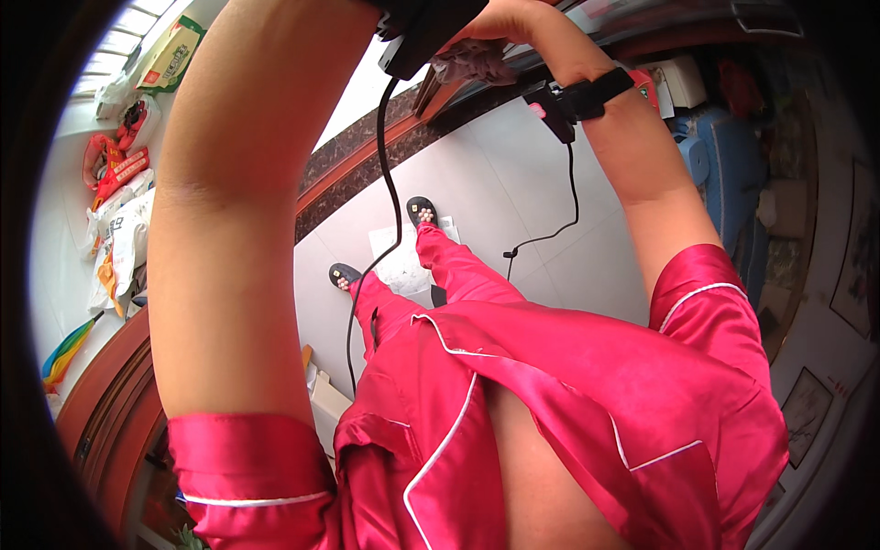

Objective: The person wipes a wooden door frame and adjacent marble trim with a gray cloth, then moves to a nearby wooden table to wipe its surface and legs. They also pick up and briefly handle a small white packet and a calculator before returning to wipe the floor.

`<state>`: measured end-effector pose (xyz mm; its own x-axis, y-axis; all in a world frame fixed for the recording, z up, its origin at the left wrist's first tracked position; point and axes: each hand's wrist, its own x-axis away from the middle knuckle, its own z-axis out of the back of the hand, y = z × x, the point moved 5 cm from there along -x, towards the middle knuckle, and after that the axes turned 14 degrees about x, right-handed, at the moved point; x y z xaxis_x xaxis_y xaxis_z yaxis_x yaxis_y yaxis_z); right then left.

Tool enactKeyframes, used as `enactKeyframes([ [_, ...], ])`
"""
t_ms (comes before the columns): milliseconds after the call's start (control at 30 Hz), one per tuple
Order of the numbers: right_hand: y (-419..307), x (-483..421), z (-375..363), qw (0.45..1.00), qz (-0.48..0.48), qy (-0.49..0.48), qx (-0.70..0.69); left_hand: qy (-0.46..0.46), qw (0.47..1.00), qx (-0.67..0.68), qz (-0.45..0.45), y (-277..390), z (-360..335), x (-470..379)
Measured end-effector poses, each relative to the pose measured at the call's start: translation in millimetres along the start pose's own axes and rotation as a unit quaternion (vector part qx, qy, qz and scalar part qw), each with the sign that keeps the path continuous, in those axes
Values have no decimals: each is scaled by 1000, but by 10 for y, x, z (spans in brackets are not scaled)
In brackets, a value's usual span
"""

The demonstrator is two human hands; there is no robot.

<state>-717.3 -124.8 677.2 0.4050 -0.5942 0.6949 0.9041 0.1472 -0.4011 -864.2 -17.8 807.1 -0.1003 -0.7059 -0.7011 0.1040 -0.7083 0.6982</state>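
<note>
My left arm point(227, 206) reaches up past the top edge of the picture, and its hand is out of view. A black device point(430, 31) with a cable sits at that wrist. My right hand point(505, 22) is at the top, partly hidden by this device. Bunched under its fingers is a greyish-purple cloth point(474, 63), which it grips. Just behind the cloth stands a brown wooden door edge point(432, 93). Another black device point(550, 106) is strapped to my right forearm, its cable hanging down.
A red-brown and dark stone threshold point(357, 165) crosses the tiled floor point(502, 179). Printed paper point(402, 265) lies by my feet. Beyond the doorway at left are plastic bags point(124, 230) and a rainbow umbrella point(69, 350). Blue covered furniture point(732, 172) stands at right.
</note>
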Motion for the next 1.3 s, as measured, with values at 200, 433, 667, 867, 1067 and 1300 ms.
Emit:
enactKeyframes([
  [200, -170, 274, 142, 999, 38, -5, -9, 103, 992, 58, 33, 114, 815, 981],
  [433, 514, -757, -760, 883, 41, 37, -466, 106, 770, 161, 608, -1591, 697, 3446],
  [667, 540, -2225, -3215, 576, 18, -82, -813, 201, 510, 508, 664, -2220, -252, 5828],
  [867, 1775, -3236, -3957, 636, -171, 203, -725, 216, 600, 384, 668, -3459, -444, 6872],
  [1067, 2897, -4083, -4189, 656, -182, 222, -698, 99, 692, 270, 662, -4624, -1097, 7126],
  [1300, 3806, -4598, -3628, 825, -295, 438, -202, 8, 806, 133, 577, -5661, -1701, 6569],
])
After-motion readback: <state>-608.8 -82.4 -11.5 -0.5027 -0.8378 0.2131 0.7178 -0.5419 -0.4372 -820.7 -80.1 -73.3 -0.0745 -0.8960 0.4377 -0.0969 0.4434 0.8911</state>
